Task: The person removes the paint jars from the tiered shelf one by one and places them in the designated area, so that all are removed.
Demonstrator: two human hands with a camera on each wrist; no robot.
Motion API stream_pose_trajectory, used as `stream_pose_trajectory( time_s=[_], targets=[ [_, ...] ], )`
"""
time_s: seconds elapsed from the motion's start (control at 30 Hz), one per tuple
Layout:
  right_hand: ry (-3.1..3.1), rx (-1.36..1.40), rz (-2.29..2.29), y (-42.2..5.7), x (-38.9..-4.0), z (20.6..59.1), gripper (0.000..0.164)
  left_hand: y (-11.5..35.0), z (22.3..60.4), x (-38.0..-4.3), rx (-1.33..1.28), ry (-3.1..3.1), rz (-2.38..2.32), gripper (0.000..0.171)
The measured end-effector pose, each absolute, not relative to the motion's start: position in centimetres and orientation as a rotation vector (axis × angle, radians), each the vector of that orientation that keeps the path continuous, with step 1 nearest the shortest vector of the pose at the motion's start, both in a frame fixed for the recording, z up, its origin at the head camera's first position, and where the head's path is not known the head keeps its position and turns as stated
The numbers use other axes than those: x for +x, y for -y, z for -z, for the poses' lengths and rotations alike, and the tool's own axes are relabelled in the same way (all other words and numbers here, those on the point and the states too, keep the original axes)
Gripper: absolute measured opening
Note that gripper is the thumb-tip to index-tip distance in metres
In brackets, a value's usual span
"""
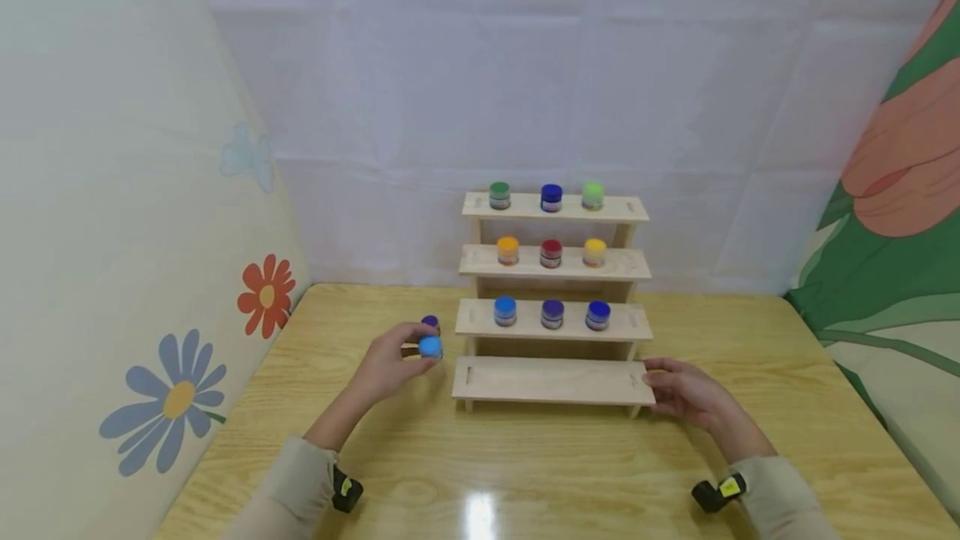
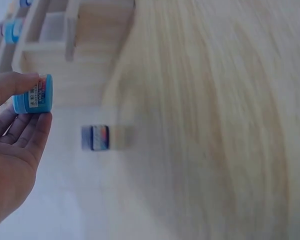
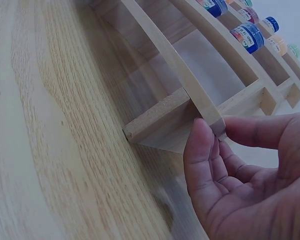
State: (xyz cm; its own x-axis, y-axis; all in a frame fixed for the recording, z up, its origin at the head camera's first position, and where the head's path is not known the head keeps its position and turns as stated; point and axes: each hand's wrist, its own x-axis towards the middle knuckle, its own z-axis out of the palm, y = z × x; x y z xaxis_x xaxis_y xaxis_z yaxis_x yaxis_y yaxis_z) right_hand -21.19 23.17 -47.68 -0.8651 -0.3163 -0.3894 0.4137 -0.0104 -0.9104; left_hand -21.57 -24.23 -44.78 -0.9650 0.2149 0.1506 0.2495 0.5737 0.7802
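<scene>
My left hand (image 1: 390, 363) pinches a small light-blue paint jar (image 1: 430, 347) between thumb and fingers, left of a stepped wooden rack (image 1: 555, 380). In the left wrist view the label of this paint jar (image 2: 34, 96) faces the camera. Just beyond it, a dark purple paint jar (image 1: 431, 322) stands on the table. My right hand (image 1: 686, 394) grips the right end of the rack's bottom shelf. The right wrist view shows thumb and fingertips (image 3: 199, 131) pinching the corner of that shelf board (image 3: 177, 67).
Three upper shelves each carry three paint jars: green, dark blue (image 1: 551, 198) and light green on top, orange, red (image 1: 551, 254) and yellow below, then light blue, purple (image 1: 552, 314) and blue. The wooden table (image 1: 480, 457) meets a white cloth backdrop (image 1: 420, 107). Flower-printed panels flank both sides.
</scene>
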Motion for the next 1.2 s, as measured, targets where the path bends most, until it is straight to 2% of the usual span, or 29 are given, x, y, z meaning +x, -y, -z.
stream_pose_trajectory(
  time_s=[0.67, 0.93, 1.2],
  targets=[
    [-1.761, 0.102, 1.941, -23.3, -21.1, 47.7, 0.05, 27.9, 46.5, -26.1, -0.162, 2.812, 1.316, 0.043],
    [-1.764, 0.114, 1.943, -23.3, -21.2, 47.8, 0.057, 28.0, 47.4, -27.2, -0.127, 2.816, 1.338, 0.043],
    [-1.75, 0.094, 1.951, -23.4, -21.3, 47.9, 0.055, 28.0, 48.1, -28.3, -0.093, 2.815, 1.34, 0.042]
  ],
)
